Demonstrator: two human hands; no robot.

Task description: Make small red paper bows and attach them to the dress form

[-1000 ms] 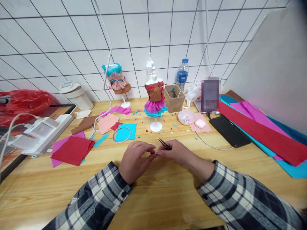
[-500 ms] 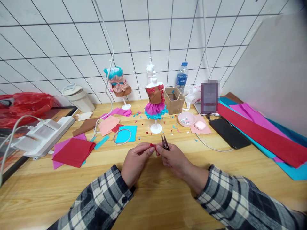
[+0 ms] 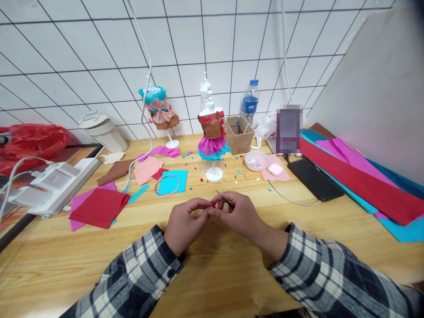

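My left hand (image 3: 188, 223) pinches a small red piece of crepe paper (image 3: 213, 204), mostly hidden by the fingers. Fingertips of my right hand (image 3: 243, 217) meet it from the other side. Thread snips (image 3: 225, 198) are tucked in my right hand, their dark blades pointing up and left. Just beyond both hands stands a small dress form (image 3: 212, 126) on a white base. It wears a brown bodice with red bows and a purple and blue ruffled skirt.
Left lie red paper (image 3: 99, 208), blue paper (image 3: 180, 180) under a ring (image 3: 166, 185), and a power strip (image 3: 62, 187). A second dress form (image 3: 162, 108) stands behind. To the right are a pink bowl (image 3: 257, 161), cardboard box (image 3: 239, 138), black phone (image 3: 314, 179) and long paper strips (image 3: 361, 181).
My fingertips have drawn together around the red paper. The snips have turned from pointing upright to slanting left, their blades now looking closed. The view has shifted slightly.
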